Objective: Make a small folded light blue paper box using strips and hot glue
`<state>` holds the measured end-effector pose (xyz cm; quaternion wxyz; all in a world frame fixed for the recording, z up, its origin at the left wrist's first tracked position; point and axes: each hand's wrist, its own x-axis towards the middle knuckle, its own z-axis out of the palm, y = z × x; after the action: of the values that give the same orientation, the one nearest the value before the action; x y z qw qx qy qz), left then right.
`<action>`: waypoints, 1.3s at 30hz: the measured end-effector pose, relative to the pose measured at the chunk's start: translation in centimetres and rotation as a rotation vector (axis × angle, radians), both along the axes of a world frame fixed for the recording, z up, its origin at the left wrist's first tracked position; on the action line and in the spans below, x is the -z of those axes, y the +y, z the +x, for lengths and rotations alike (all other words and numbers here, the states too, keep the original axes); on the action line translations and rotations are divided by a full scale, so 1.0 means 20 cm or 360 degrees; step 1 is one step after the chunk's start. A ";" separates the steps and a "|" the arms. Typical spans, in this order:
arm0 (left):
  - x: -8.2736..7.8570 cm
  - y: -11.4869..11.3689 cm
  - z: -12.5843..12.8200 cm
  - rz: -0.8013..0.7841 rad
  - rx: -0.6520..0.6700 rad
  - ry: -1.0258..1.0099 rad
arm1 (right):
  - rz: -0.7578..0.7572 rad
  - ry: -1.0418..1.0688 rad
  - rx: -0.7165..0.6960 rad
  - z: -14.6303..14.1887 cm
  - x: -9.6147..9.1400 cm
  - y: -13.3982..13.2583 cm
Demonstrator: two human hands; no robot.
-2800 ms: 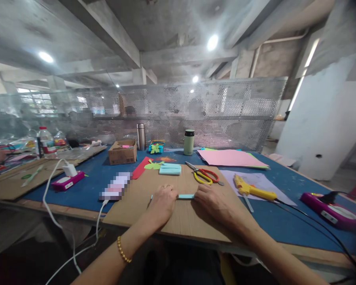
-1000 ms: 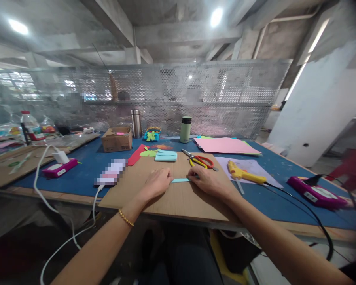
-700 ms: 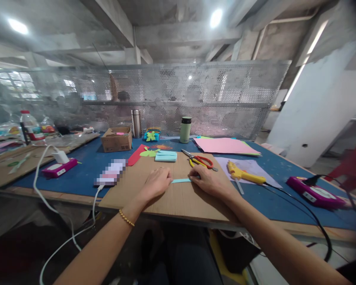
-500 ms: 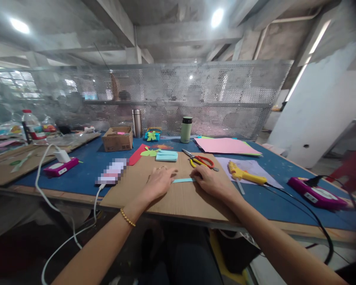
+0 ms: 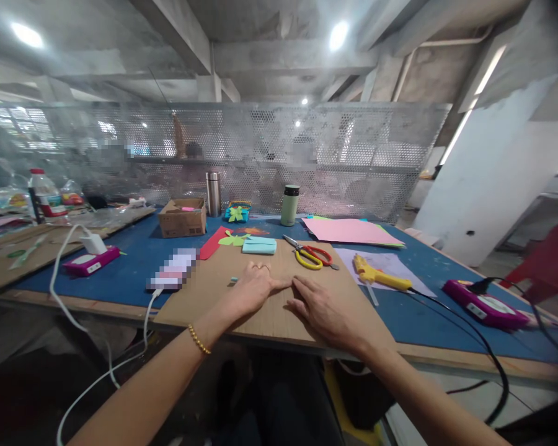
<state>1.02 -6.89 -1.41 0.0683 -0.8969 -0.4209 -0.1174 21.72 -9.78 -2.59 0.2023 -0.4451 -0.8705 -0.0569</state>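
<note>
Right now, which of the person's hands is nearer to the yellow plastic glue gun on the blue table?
Right. The right hand lies flat on the brown cardboard sheet, just left of the yellow plastic glue gun; the left hand lies farther left.

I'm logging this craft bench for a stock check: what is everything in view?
Table: one, blue, under everything.
Board: one, brown, front centre.
Paper strip: one, light blue, mostly hidden, tip showing.
Paper stack: one, light blue, board's far edge.
Scissors: one, yellow and red, on board, far right.
Glue gun: one, yellow, right of board.
Pink sheets: a pile, pink, back right.
Steel flask: one, silver, back.
Green flask: one, green, back.
Box: one, brown, back left.
Left hand: one, flat on strip.
Right hand: one, flat on board.
</note>
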 end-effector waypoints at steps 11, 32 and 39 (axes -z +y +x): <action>-0.01 0.01 0.00 -0.0057 -0.0038 0.0050 | 0.0029 -0.0178 0.0055 0.08 0.07 0.02; 0.09 0.02 -0.10 -0.0058 -0.0561 -0.0255 | 0.0135 -0.0181 -0.0134 -0.12 0.03 0.02; 0.02 -0.03 -0.23 -0.0290 -0.0735 -0.0452 | 0.0215 -0.0257 -0.0135 -0.12 0.03 0.03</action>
<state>-3.59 -7.52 -1.90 -0.0472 -0.7543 -0.6281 -0.1849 19.32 -9.23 -3.21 0.1634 -0.3873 -0.8961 -0.1424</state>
